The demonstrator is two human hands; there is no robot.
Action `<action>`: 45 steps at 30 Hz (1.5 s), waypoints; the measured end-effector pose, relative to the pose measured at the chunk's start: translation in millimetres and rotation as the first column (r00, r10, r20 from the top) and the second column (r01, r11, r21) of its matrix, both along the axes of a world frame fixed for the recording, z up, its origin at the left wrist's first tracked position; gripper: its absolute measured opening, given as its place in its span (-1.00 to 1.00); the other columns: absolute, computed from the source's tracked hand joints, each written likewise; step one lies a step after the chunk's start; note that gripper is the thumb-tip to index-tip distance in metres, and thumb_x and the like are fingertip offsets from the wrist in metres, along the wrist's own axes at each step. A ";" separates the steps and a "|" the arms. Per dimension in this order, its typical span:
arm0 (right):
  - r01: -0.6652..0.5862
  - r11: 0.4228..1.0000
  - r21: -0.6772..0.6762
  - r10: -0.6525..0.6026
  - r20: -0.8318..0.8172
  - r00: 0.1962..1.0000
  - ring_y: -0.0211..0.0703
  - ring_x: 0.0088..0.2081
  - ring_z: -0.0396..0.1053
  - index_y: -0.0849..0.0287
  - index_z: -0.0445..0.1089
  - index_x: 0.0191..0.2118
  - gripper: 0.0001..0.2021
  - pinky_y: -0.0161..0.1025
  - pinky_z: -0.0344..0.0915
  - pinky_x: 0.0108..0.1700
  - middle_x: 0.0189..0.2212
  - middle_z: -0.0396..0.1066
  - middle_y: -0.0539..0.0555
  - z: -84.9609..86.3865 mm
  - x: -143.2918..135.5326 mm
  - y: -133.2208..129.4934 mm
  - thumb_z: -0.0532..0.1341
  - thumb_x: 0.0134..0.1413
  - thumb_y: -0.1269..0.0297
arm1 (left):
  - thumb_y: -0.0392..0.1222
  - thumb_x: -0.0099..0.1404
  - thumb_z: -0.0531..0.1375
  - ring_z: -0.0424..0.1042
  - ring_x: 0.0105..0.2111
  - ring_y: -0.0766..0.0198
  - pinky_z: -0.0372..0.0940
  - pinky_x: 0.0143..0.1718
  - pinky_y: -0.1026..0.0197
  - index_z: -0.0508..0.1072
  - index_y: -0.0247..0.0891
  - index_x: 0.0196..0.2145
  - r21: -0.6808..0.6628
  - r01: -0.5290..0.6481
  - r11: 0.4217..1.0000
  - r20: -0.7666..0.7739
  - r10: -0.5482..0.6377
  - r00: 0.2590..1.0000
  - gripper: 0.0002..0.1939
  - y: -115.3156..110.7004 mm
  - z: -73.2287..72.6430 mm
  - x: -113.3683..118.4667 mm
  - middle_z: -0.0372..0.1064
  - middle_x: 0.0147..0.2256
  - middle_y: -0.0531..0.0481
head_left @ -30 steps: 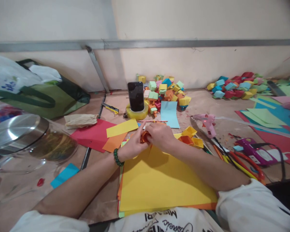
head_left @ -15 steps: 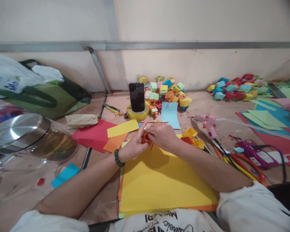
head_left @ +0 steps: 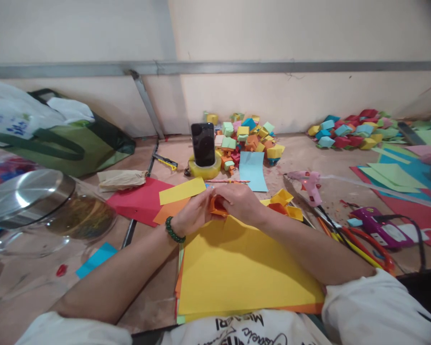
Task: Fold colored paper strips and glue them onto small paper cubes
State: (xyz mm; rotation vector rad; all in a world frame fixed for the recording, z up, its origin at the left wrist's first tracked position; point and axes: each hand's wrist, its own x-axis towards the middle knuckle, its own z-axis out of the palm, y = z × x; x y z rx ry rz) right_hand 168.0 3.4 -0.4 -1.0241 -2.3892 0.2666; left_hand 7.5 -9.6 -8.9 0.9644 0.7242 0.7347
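Note:
Between my two hands is a small folded orange paper box [head_left: 219,206], its open side facing me. My left hand [head_left: 196,211], with a green bead bracelet at the wrist, is closed against the box's left side. My right hand [head_left: 242,201] grips its right side, fingers curled over the top. Both are above the far edge of a stack of paper with a yellow sheet [head_left: 251,273] on top. Just right of my right hand lie yellow and orange folded paper pieces [head_left: 282,196]. Beyond the hands is a thin reddish pencil-like stick [head_left: 233,181].
A phone [head_left: 203,143] stands in a yellow tape roll [head_left: 204,168], beside a pile of paper boxes [head_left: 251,136]. A pink glue gun [head_left: 309,184], a purple power strip [head_left: 380,230] and red-handled scissors [head_left: 369,247] are right. A glass jar [head_left: 82,211] and cutter [head_left: 167,161] are left.
My left hand's raised fingers have folded down around the orange box, and its wrist has shifted slightly left. More of the box's opening shows; my right hand has barely moved.

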 end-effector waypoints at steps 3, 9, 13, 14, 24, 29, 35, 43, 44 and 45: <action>0.032 0.997 -0.072 -0.039 -0.102 0.994 -0.14 -0.20 0.45 0.24 0.43 -0.12 -0.68 -0.28 0.31 -0.16 -0.19 0.53 0.15 -3.7 -1.1 2.3 0.10 -0.01 0.56 | 0.28 0.28 0.04 0.50 -0.31 0.17 0.36 -0.41 0.21 0.43 -0.21 -0.14 0.005 -0.076 0.997 -0.058 0.076 0.995 -0.49 -0.3 -1.4 3.5 0.49 -0.27 -0.11; 0.036 0.999 -0.035 -0.045 -0.294 0.955 -0.23 -0.31 0.40 0.16 0.43 -0.19 -0.85 -0.33 0.28 -0.28 -0.26 0.50 0.09 17.5 7.0 -5.0 0.17 0.13 0.38 | 0.18 0.38 -0.06 0.45 -0.37 0.28 0.36 -0.39 0.28 0.38 -0.20 -0.09 -0.135 -0.178 0.975 0.103 0.192 0.976 -0.55 3.3 6.6 2.7 0.45 -0.29 -0.04; 0.012 1.000 0.019 -0.008 -0.189 0.982 -0.22 -0.35 0.41 0.16 0.43 -0.29 -0.86 -0.35 0.20 -0.39 -0.29 0.50 0.07 17.0 3.5 -13.0 0.33 0.03 0.25 | 0.12 0.41 -0.08 0.45 -0.38 0.29 0.33 -0.41 0.31 0.32 -0.25 -0.02 -0.201 -0.221 0.954 0.227 0.264 0.937 -0.56 3.5 10.4 0.9 0.45 -0.28 -0.05; 0.020 0.999 0.032 -0.014 -0.158 0.987 -0.20 -0.31 0.42 0.17 0.43 -0.31 -0.88 -0.35 0.19 -0.38 -0.30 0.51 0.07 12.4 1.4 -13.6 0.34 0.03 0.28 | 0.10 0.42 -0.09 0.45 -0.40 0.30 0.32 -0.43 0.31 0.31 -0.27 0.00 -0.214 -0.216 0.953 0.245 0.266 0.932 -0.56 2.5 11.0 1.0 0.45 -0.30 -0.05; -0.002 0.998 -0.070 -0.002 -0.053 0.999 -0.32 -0.45 0.36 0.17 0.48 -0.48 -0.84 -0.39 0.07 -0.45 -0.50 0.49 -0.02 -2.1 -1.1 -8.8 0.29 0.11 0.35 | 0.04 0.43 -0.08 0.43 -0.43 0.31 0.26 -0.44 0.33 0.25 -0.33 0.17 -0.245 -0.135 0.960 0.295 0.206 0.933 -0.50 -4.3 13.9 4.7 0.50 -0.27 -0.11; -0.012 0.995 -0.102 0.016 0.038 0.999 -0.29 -0.41 0.38 0.17 0.49 -0.47 -0.83 -0.37 0.04 -0.46 -0.46 0.50 0.01 -1.3 -1.0 -6.9 0.26 0.14 0.33 | 0.00 0.42 -0.05 0.41 -0.46 0.32 0.27 -0.45 0.33 0.29 -0.34 0.12 -0.260 -0.141 0.955 0.297 0.218 0.930 -0.54 -2.2 11.6 4.6 0.49 -0.30 -0.10; -0.057 0.994 -0.098 0.050 -0.072 0.996 -0.25 -0.36 0.39 0.18 0.48 -0.38 -0.90 -0.36 0.10 -0.41 -0.32 0.53 0.06 -8.4 -4.0 -5.4 0.23 0.13 0.39 | -0.01 0.43 -0.07 0.40 -0.48 0.32 0.26 -0.48 0.34 0.32 -0.34 0.08 -0.264 -0.171 0.949 0.284 0.246 0.927 -0.56 0.2 13.3 3.5 0.47 -0.33 -0.08; -0.064 0.969 -0.240 0.015 -0.201 0.979 -0.31 -0.47 0.33 0.22 0.40 -0.52 -0.83 -0.40 0.14 -0.41 -0.51 0.42 -0.02 -14.7 -7.2 -6.9 0.25 0.07 0.48 | 0.01 0.41 -0.03 0.35 -0.52 0.34 0.20 -0.51 0.34 0.29 -0.39 0.08 -0.315 -0.137 0.939 0.318 0.240 0.917 -0.53 -3.0 13.7 5.2 0.44 -0.34 -0.09; -0.065 0.967 -0.245 0.016 -0.196 0.980 -0.31 -0.47 0.33 0.22 0.40 -0.52 -0.83 -0.40 0.14 -0.41 -0.51 0.42 -0.01 -14.4 -7.0 -7.2 0.24 0.08 0.47 | 0.02 0.41 -0.04 0.33 -0.53 0.35 0.19 -0.53 0.34 0.28 -0.40 0.08 -0.329 -0.137 0.934 0.319 0.247 0.915 -0.53 -2.7 13.3 5.1 0.43 -0.35 -0.09; -0.065 0.966 -0.249 0.017 -0.188 0.982 -0.30 -0.45 0.35 0.22 0.41 -0.51 -0.83 -0.39 0.15 -0.40 -0.50 0.43 0.00 -14.0 -6.7 -7.5 0.23 0.10 0.45 | 0.02 0.41 -0.05 0.33 -0.54 0.34 0.18 -0.54 0.34 0.27 -0.40 0.09 -0.342 -0.142 0.929 0.319 0.256 0.913 -0.52 -2.2 13.1 5.0 0.43 -0.36 -0.09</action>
